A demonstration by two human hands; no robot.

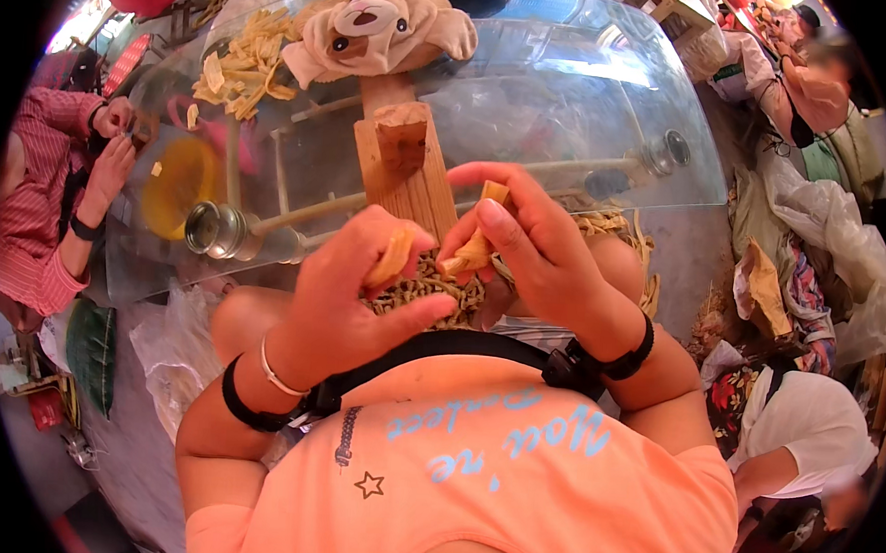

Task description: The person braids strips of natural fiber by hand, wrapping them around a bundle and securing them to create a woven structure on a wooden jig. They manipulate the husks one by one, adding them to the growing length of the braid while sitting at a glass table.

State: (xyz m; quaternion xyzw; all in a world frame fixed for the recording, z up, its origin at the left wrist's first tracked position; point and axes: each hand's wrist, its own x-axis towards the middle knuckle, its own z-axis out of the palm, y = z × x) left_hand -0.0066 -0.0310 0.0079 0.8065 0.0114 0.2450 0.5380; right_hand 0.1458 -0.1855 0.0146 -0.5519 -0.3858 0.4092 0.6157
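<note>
Above my lap, my left hand [348,282] is closed around a yellowish dried piece [392,259], its thumb stretched out toward the right. My right hand [540,247] pinches another yellowish dried piece [477,246] between thumb and fingers, slightly apart from the left hand. I cannot tell exactly what kind of material the pieces are. Below the hands lies a heap of thin brown twisted strips [427,296], partly hidden by my hands. Just beyond them a wooden board with an upright block [402,139] rests at the glass table's near edge.
On the glass table [531,121] lie a pile of pale yellow strips [249,61] and a plush cloth with an animal face [376,33]. A person in a striped red shirt [52,176] sits at the left. Plastic bags [817,216] and other people are at the right.
</note>
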